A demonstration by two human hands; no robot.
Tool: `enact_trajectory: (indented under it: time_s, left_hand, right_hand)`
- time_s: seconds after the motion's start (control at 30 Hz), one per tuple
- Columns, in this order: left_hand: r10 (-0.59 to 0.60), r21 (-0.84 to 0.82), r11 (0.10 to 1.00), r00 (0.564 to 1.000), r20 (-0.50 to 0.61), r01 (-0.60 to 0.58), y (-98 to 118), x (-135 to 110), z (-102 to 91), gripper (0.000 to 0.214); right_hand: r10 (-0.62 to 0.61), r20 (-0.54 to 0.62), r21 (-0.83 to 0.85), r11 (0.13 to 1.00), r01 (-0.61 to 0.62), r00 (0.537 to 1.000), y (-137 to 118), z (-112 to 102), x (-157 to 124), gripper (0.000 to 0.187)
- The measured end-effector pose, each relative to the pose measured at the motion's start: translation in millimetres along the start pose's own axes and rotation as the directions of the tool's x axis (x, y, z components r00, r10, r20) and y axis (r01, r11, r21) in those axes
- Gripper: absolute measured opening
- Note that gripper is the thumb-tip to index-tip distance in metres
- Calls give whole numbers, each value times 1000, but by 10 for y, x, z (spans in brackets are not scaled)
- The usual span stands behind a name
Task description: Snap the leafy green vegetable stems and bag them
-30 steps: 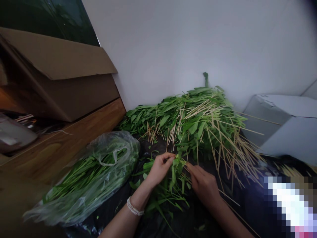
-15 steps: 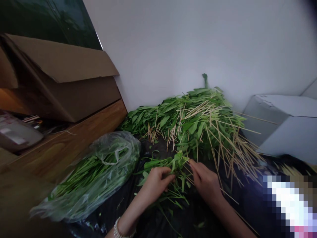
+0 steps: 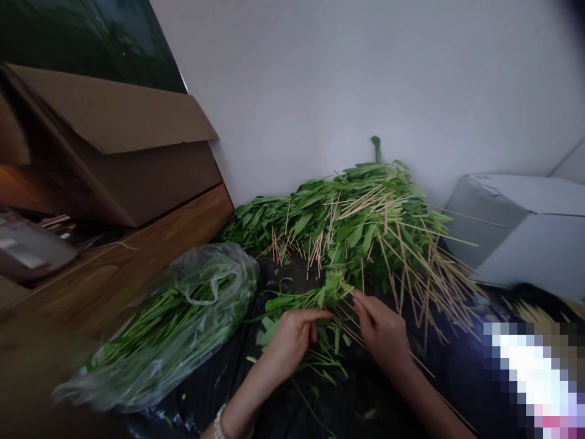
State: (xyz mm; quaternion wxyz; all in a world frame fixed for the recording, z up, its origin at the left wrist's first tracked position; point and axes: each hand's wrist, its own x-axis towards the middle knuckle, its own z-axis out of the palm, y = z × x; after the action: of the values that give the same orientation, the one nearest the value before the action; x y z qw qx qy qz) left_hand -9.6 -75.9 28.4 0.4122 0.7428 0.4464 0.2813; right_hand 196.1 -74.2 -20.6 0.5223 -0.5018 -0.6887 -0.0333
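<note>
Gripped between both hands, a small bunch of leafy stems is held low over a black sheet, at the six o'clock edge of a big heap of greens. The left hand is closed loosely about the stalks, its fingers curled over them and the thumb tucked beneath. The right hand is set at three o'clock of the bunch, its fingers drawn narrow and pinched onto the leafy tip. A thin stick is seen running under this hand, but whether it is gripped cannot be told. A beaded bracelet is worn on the left wrist.

Many wooden skewers are scattered through the heap, most of them fanned out toward four o'clock. At nine o'clock of the left hand a clear plastic bag stuffed with more stalks is laid on its side, touching the sheet. Beyond it, at ten o'clock, a wooden ledge is topped by an open cardboard box. A white box is placed at two o'clock of the right hand, against the pale wall.
</note>
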Motion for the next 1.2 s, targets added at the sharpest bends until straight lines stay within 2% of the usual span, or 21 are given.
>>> enact_trajectory:
  time_s: [0.07, 0.13, 0.17, 0.23, 0.3, 0.37, 0.4, 0.5, 0.6, 0.73, 0.8, 0.87, 0.93, 1.0, 1.07, 1.1, 1.17, 1.2]
  left_hand:
    - [-24, -2, 1000, 991, 134, 24, 49, -46, -76, 39]
    - [-10, 29, 1000, 961, 276, 2, 115, -85, -173, 43]
    - [-3, 42, 999, 952, 306, -10, 140, -93, -218, 38]
    - [10, 68, 997, 968, 251, -28, 152, -78, -277, 24]
    - [41, 111, 993, 996, 84, -50, 113, -38, -274, 23]
    - [97, 182, 979, 995, -18, -92, 46, -9, -210, 17]
    - [118, 212, 971, 993, -12, -113, 11, -7, -159, 13]
    - [113, 285, 948, 987, 115, -142, -77, -45, 30, 8]
    - [74, 405, 902, 979, 191, -147, -144, -85, 204, 19]
    - [67, 475, 861, 966, 250, -182, -161, -79, 283, 11]
    - [93, 414, 890, 966, 240, -188, -83, -82, 211, 10]
    - [129, 270, 943, 961, 244, -195, 66, -101, 44, 8]
    - [157, 39, 984, 946, 283, -175, 245, -116, -202, 8]
    - [155, -196, 976, 942, 299, -98, 387, -90, -473, 12]
    - [116, -347, 937, 976, 183, -46, 432, 6, -688, 16]
    - [88, -374, 925, 995, 55, -61, 414, 82, -751, 15]
    - [24, -368, 925, 978, -207, -100, 312, 266, -769, 15]
    - [2, -346, 933, 959, -283, -104, 241, 363, -726, 15]
  right_hand:
    - [33, -41, 3, 999, -33, 999, 18, -19, 19, 25]
    - [63, -82, -4, 998, -63, 995, 35, -39, 40, 24]
    - [73, -95, -9, 997, -75, 993, 41, -47, 48, 24]
    - [88, -106, -10, 996, -89, 991, 50, -53, 57, 23]
    - [98, -103, -2, 995, -98, 990, 54, -46, 55, 24]
    - [101, -99, 3, 995, -101, 990, 58, -34, 46, 25]
    - [99, -94, 3, 995, -99, 991, 61, -28, 41, 25]
    - [91, -78, 1, 996, -91, 993, 70, -18, 28, 25]
    - [91, -70, 2, 996, -91, 993, 74, -19, 24, 25]
    - [79, -55, 6, 997, -79, 995, 70, -18, 24, 24]
    - [69, -54, 2, 998, -69, 996, 64, -17, 26, 24]
    - [61, -56, 0, 998, -61, 997, 58, -15, 29, 23]
    - [52, -55, -2, 999, -52, 997, 50, -15, 32, 23]
    - [44, -49, -6, 999, -44, 998, 39, -15, 34, 22]
    - [34, -39, -4, 999, -35, 999, 23, -13, 34, 21]
    - [28, -31, 1, 1000, -28, 999, 14, -11, 33, 20]
    - [11, -12, 16, 1000, -11, 1000, -3, -4, 25, 20]
    - [0, 0, 24, 1000, 0, 1000, -9, 2, 18, 21]
